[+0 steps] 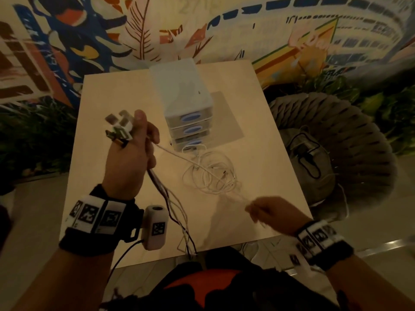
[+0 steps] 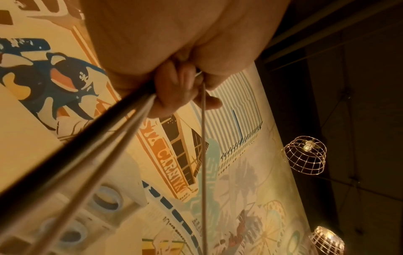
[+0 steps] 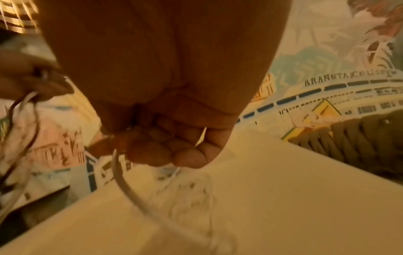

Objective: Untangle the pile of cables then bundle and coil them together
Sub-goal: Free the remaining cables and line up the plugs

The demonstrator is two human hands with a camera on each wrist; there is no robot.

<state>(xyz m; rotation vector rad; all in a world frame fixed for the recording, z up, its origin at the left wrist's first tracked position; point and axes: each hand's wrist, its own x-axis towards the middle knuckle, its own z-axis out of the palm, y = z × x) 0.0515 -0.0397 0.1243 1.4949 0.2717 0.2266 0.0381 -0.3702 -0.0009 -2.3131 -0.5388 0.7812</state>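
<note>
A tangled pile of white cables [image 1: 211, 173] lies in the middle of the pale table [image 1: 112, 104]. My left hand [image 1: 132, 156] is raised over the table's left side and grips a bundle of cables [image 1: 157, 180], white and dark, with several plug ends [image 1: 119, 129] sticking out above the fist. The strands [image 2: 104, 138] hang down towards my lap. One white cable [image 1: 177, 156] runs from this fist to the pile. My right hand [image 1: 269, 209], blurred, pinches a white cable [image 3: 122, 181] that leads from the pile at the near right.
A white drawer unit [image 1: 186, 108] with blue oval handles stands at the back of the table, just behind the pile. A woven grey chair [image 1: 336, 135] with a dark cable on its seat sits to the right. A painted wall rises behind.
</note>
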